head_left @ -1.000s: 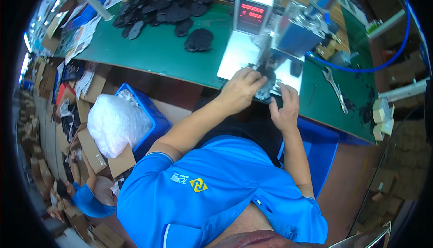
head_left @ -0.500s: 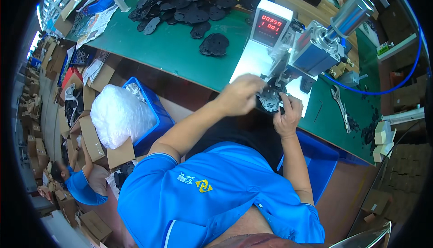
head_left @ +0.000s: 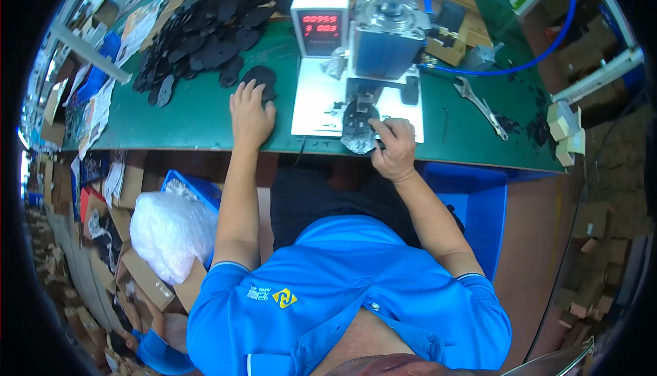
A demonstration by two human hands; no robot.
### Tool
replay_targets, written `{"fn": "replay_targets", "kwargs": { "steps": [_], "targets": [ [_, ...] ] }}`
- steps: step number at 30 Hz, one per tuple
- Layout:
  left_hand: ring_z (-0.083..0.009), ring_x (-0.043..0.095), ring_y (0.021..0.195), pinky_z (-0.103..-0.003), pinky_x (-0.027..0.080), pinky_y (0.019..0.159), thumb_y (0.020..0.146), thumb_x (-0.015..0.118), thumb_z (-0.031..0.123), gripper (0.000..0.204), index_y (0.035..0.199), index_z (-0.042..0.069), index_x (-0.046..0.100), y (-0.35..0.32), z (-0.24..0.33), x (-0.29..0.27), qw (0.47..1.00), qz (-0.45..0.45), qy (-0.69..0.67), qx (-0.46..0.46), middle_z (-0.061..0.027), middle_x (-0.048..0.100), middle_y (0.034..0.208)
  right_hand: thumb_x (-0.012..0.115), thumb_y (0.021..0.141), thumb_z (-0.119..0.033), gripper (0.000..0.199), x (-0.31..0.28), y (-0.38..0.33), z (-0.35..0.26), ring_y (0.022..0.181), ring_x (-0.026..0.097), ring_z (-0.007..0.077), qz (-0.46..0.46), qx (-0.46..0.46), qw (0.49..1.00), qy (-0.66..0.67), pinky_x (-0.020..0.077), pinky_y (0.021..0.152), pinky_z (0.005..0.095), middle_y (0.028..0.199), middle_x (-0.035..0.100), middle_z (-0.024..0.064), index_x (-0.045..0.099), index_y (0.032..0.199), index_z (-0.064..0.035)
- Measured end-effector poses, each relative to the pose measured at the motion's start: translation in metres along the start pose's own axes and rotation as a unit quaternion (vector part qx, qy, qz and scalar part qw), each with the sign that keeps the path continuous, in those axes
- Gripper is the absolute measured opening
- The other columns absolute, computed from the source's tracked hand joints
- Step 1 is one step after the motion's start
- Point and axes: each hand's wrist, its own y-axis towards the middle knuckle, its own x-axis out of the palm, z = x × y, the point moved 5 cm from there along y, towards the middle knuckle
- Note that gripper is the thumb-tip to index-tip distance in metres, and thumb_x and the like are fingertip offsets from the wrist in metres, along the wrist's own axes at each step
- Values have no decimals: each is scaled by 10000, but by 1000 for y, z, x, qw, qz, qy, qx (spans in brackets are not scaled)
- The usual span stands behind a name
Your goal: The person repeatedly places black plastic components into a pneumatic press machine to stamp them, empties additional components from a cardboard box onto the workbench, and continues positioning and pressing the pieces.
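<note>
Left hand (head_left: 252, 117): spread, at black disc (head_left: 265, 77) just beyond.
Right hand (head_left: 395, 150): touching perforated plate (head_left: 358, 128) leftward; pinch unclear.
Pickup: seemingly underway, calls for edge grip.

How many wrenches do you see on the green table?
1: the silver wrench lies to the right of the press and the right hand. Others could be hidden behind the press or under the black parts.

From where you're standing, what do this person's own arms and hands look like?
Both the left hand and right hand are bare, with no gloves visible. The forearms are uncovered too, with no cables on them. Above are short, bright blue sleeves with pale edging.
</note>
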Motion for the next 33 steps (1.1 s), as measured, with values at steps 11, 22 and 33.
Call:
{"fn": "replay_targets", "kwargs": {
  "steps": [11, 22, 33],
  "targets": [
    [-412, 620, 1448, -507, 468, 1242, 1013, 759, 115, 365, 1366, 45, 696, -8, 8, -17, 993, 93, -53, 48, -163, 713, 1474, 808, 783, -40, 443, -2, -4, -2, 988, 636, 308, 16, -2, 1000, 7, 516, 930, 414, 1126, 682, 109, 818, 1225, -60],
    [-353, 697, 1126, -424, 576, 1018, 900, 808, -12, 495, 1376, 66, 694, -11, -1, -25, 989, 125, -83, 15, -149, 747, 1267, 793, 778, -37, 479, 0, 0, -6, 1028, 660, 325, 7, -15, 1000, 6, 527, 965, 418, 1184, 704, 131, 813, 1256, -34],
    [-362, 702, 1155, -430, 577, 1046, 883, 785, -62, 541, 1409, 22, 693, -15, -5, -27, 975, 167, -142, 34, -157, 745, 1294, 788, 775, -80, 489, 2, -1, -7, 1033, 662, 337, 9, -26, 1000, 4, 515, 988, 426, 1176, 710, 131, 804, 1259, -18]
  ]
}}
